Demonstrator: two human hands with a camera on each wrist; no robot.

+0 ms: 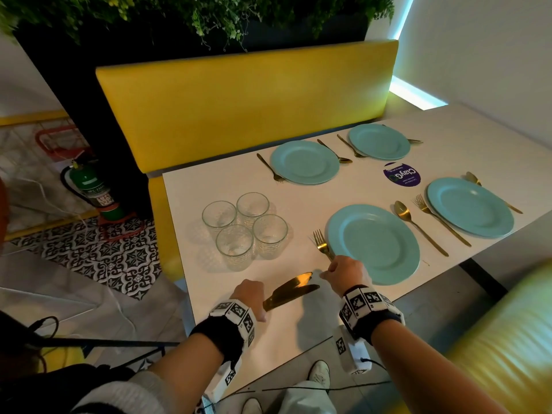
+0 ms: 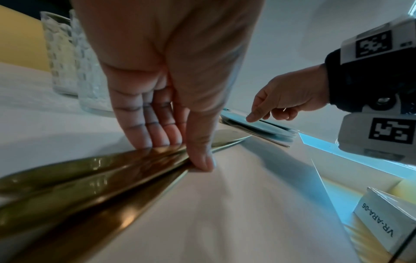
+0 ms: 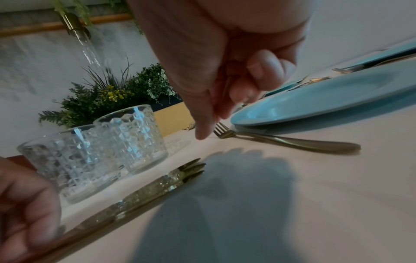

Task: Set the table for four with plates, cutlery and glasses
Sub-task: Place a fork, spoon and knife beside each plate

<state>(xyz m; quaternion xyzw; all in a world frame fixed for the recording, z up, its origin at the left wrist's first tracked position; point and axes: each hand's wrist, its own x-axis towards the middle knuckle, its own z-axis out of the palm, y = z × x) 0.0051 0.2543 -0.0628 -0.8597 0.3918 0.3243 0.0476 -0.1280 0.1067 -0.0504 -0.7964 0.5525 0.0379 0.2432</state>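
My left hand pinches a bundle of gold knives between thumb and fingers, low over the white table's near-left part. My right hand hovers just right of the knife tips, index finger pointing down, other fingers curled, holding nothing. Under it a gold fork lies left of the nearest teal plate. Three more teal plates have forks and spoons beside them. Several clear glasses stand clustered at the left.
A purple round sticker lies between the plates. A yellow bench back runs along the table's far side, another yellow seat at near right. A green fire extinguisher stands on the floor at left.
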